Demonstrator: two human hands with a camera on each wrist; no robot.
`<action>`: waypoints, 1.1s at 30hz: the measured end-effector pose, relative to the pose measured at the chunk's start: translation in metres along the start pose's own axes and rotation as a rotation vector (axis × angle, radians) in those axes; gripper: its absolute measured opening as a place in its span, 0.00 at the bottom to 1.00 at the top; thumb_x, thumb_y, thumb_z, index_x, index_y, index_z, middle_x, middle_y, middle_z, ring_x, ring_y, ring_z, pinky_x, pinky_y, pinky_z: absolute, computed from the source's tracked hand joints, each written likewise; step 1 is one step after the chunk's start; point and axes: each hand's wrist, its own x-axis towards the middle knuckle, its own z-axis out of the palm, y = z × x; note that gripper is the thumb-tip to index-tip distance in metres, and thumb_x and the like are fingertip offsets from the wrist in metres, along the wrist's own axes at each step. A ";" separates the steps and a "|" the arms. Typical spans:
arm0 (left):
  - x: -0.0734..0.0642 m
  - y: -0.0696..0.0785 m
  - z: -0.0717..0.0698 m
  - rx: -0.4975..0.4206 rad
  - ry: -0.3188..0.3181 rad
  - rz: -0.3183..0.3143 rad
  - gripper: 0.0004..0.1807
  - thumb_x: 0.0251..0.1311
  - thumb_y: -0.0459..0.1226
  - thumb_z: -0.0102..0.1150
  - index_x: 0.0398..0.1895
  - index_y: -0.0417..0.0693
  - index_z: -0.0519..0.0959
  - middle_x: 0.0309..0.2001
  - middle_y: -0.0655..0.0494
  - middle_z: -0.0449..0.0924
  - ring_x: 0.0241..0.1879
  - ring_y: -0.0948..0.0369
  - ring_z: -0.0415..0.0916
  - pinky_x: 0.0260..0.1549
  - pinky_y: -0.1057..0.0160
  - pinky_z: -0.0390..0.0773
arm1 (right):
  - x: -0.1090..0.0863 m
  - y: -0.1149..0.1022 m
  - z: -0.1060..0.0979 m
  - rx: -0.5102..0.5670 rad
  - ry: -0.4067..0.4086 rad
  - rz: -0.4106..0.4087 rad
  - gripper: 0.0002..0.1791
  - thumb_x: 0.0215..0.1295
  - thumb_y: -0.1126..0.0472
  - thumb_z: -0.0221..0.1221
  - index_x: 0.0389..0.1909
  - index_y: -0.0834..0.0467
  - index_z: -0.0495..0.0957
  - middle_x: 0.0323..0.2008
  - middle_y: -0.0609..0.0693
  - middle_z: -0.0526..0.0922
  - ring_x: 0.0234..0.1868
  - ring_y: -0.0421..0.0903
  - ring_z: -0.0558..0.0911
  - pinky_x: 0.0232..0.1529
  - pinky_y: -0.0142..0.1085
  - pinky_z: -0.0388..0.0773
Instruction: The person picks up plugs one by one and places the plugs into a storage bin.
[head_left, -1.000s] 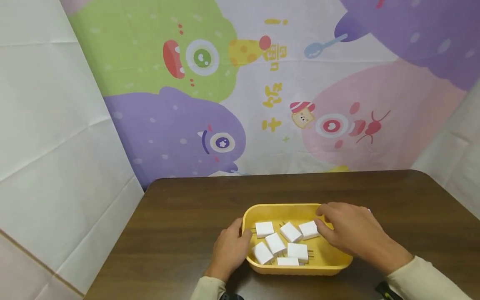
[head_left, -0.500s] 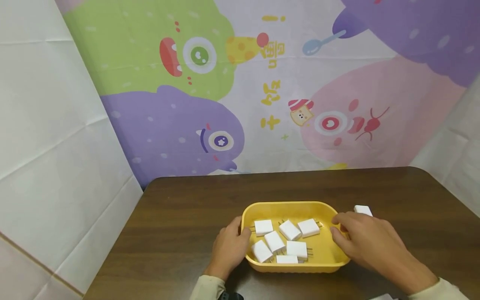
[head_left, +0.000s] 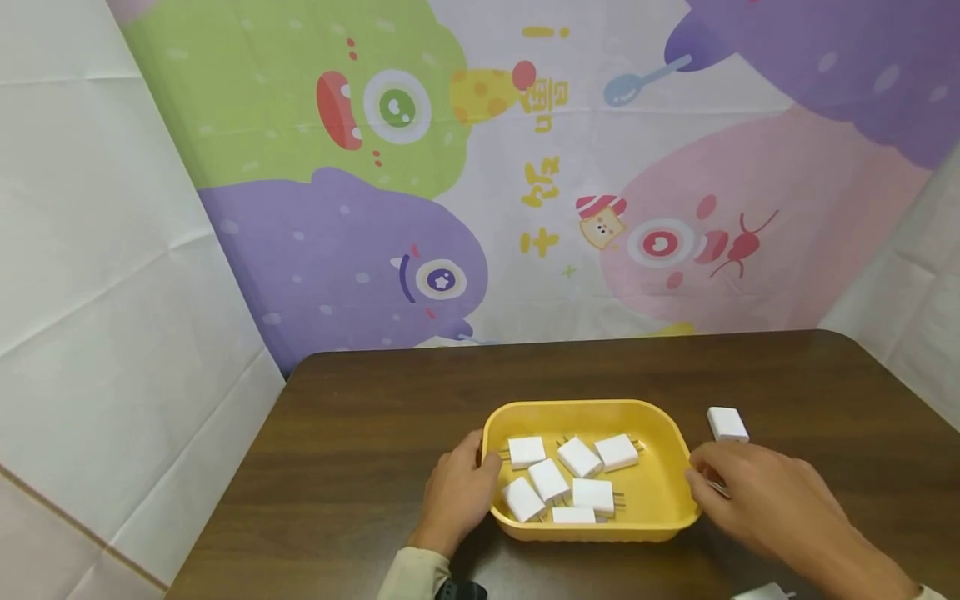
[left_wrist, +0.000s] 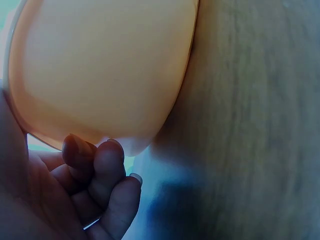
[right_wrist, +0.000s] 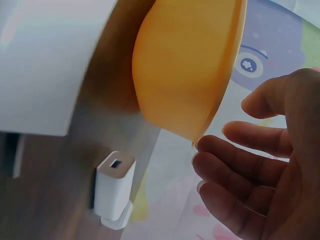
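My left hand (head_left: 461, 496) grips the left end of a yellow plastic tub (head_left: 660, 483), its thumb over the rim. In the left wrist view, curled fingers (left_wrist: 110, 165) lie against the tub's outer wall. Several white plug-in chargers with metal prongs lie in the tub, among them a charger (head_left: 617, 452) at the upper right and a charger (head_left: 593, 496) lower down. Just off the tub's right end is my right hand (head_left: 772, 500). The right wrist view shows its fingers (right_wrist: 235, 162) loosely bent with nothing between them, near the tub's rim.
On the dark wooden table (head_left: 360, 467), a white charger (head_left: 727, 423) lies beyond my right hand. Another charger (head_left: 765, 592) shows at the bottom edge. A large, pale, blurred object (right_wrist: 45, 65) fills the right wrist view's upper left. A cartoon-printed cloth (head_left: 555, 208) hangs behind.
My right hand has moved right, from over the chargers inside the tub to outside its right end. It uncovers a charger in the tub and one on the table. My left hand keeps its grip.
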 end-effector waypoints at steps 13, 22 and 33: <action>0.000 -0.001 0.000 -0.008 -0.003 -0.005 0.23 0.66 0.44 0.50 0.62 0.51 0.78 0.50 0.56 0.84 0.47 0.54 0.80 0.48 0.45 0.74 | -0.034 0.012 0.010 -0.006 -0.145 0.039 0.07 0.57 0.47 0.69 0.32 0.39 0.80 0.28 0.32 0.76 0.26 0.34 0.72 0.26 0.40 0.75; 0.001 0.002 -0.001 -0.007 0.000 0.007 0.22 0.66 0.44 0.49 0.62 0.53 0.78 0.49 0.57 0.84 0.45 0.55 0.79 0.47 0.46 0.74 | -0.050 0.025 0.020 -0.002 -0.402 0.151 0.17 0.60 0.38 0.64 0.39 0.46 0.82 0.38 0.42 0.84 0.37 0.45 0.83 0.33 0.50 0.80; 0.000 0.001 0.000 -0.015 -0.012 -0.009 0.23 0.67 0.45 0.49 0.62 0.52 0.78 0.50 0.57 0.84 0.47 0.55 0.79 0.49 0.45 0.74 | -0.063 0.038 0.032 -0.022 -0.496 0.186 0.22 0.60 0.31 0.60 0.41 0.44 0.80 0.34 0.37 0.80 0.31 0.39 0.78 0.27 0.44 0.77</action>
